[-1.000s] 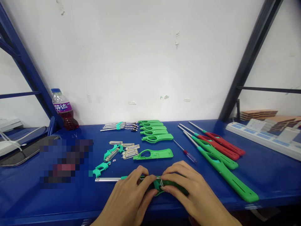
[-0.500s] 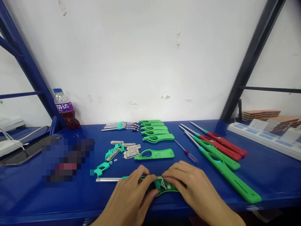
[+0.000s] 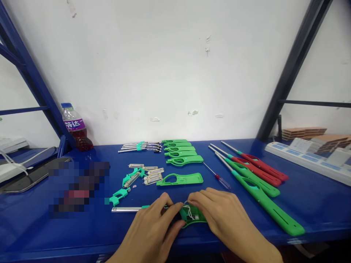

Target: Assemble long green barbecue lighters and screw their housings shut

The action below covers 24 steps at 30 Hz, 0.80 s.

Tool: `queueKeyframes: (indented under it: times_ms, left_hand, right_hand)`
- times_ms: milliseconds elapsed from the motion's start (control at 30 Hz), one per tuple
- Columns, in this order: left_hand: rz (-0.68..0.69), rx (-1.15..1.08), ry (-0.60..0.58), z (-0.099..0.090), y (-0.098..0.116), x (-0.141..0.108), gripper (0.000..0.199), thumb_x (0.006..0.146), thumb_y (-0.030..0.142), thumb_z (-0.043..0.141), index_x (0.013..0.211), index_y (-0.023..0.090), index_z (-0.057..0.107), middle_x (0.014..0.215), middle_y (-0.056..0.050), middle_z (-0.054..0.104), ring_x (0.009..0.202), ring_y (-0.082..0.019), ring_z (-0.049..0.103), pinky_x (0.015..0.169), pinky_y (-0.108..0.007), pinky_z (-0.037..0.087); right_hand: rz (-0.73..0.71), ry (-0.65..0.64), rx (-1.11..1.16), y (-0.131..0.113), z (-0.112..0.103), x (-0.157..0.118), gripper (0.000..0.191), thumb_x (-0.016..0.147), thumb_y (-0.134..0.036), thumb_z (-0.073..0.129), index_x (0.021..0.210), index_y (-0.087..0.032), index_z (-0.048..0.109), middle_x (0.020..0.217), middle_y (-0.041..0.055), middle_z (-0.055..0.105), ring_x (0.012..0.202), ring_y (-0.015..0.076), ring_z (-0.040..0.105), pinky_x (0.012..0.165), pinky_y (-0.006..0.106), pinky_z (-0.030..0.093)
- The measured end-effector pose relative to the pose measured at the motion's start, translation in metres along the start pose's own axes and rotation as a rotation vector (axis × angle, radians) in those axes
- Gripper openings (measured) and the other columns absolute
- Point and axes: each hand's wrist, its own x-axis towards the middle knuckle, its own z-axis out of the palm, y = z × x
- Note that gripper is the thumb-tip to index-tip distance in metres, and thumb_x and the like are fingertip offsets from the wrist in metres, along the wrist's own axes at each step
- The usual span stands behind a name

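Observation:
Near the table's front edge lies an open green lighter body [image 3: 196, 218], its metal tube [image 3: 127, 209] pointing left. My left hand [image 3: 155, 224] grips it around the teal trigger part [image 3: 183, 213], thumb and fingers pinching. Over its right part, my right hand [image 3: 223, 210] has its fingers bent together at a white wire [image 3: 188, 209]; the fingertips are partly hidden. Just behind the hands is a loose green half shell [image 3: 183, 179]. Teal triggers [image 3: 119, 196] and small clear tubes [image 3: 153, 178] lie to its left.
Green shells [image 3: 185, 160] and metal rods [image 3: 139, 147] sit at the back. To the right are a screwdriver [image 3: 223, 181], green lighters [image 3: 271, 206], red lighters [image 3: 264, 168] and a power strip [image 3: 309, 158]. A bottle [image 3: 78, 129] and phone [image 3: 35, 175] are at left.
My right hand's fingertips have shifted slightly up and left towards the wire, showing more of the green body. My left hand keeps its grip.

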Motion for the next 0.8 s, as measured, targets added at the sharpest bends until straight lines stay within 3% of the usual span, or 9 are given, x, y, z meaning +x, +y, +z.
queueKeyframes:
  times_ms: [233, 433, 633, 800]
  left_hand:
    - [-0.025, -0.01, 0.012, -0.0037, 0.0036, 0.0015, 0.027, 0.115, 0.034, 0.037, 0.136, 0.03, 0.052, 0.101, -0.003, 0.066, 0.073, -0.02, 0.074, 0.058, -0.031, 0.059]
    - [-0.035, -0.01, -0.013, -0.002, 0.003, 0.0013, 0.02, 0.114, 0.031, 0.041, 0.126, 0.028, 0.056, 0.102, -0.003, 0.065, 0.073, -0.02, 0.074, 0.057, -0.03, 0.057]
    - [-0.056, 0.015, 0.043, 0.0009, 0.0009, -0.0031, 0.029, 0.114, 0.038, 0.042, 0.14, 0.029, 0.051, 0.105, -0.004, 0.068, 0.078, -0.021, 0.076, 0.06, -0.029, 0.059]
    - [-0.057, -0.062, 0.035, 0.0019, -0.0007, -0.0026, 0.02, 0.113, 0.034, 0.046, 0.125, 0.026, 0.059, 0.101, -0.003, 0.066, 0.077, -0.019, 0.074, 0.063, -0.03, 0.06]
  right_hand:
    - [0.014, 0.052, -0.001, -0.001, 0.0027, 0.0008, 0.021, 0.114, -0.024, 0.043, 0.11, -0.025, 0.064, 0.086, 0.0, 0.074, 0.073, 0.0191, 0.068, 0.064, 0.033, 0.036]
    - [0.011, 0.076, -0.005, -0.0019, 0.0034, 0.0, 0.021, 0.114, -0.024, 0.043, 0.112, -0.025, 0.064, 0.084, -0.0003, 0.074, 0.07, 0.0178, 0.067, 0.063, 0.032, 0.036]
    - [0.001, 0.084, -0.011, -0.0022, 0.004, 0.0004, 0.022, 0.115, -0.025, 0.042, 0.109, -0.025, 0.064, 0.083, -0.0002, 0.074, 0.07, 0.0185, 0.067, 0.064, 0.032, 0.037]
    - [-0.01, 0.087, -0.005, -0.002, 0.0035, 0.0006, 0.024, 0.116, -0.027, 0.04, 0.111, -0.025, 0.063, 0.084, 0.0003, 0.075, 0.07, 0.018, 0.067, 0.065, 0.031, 0.037]
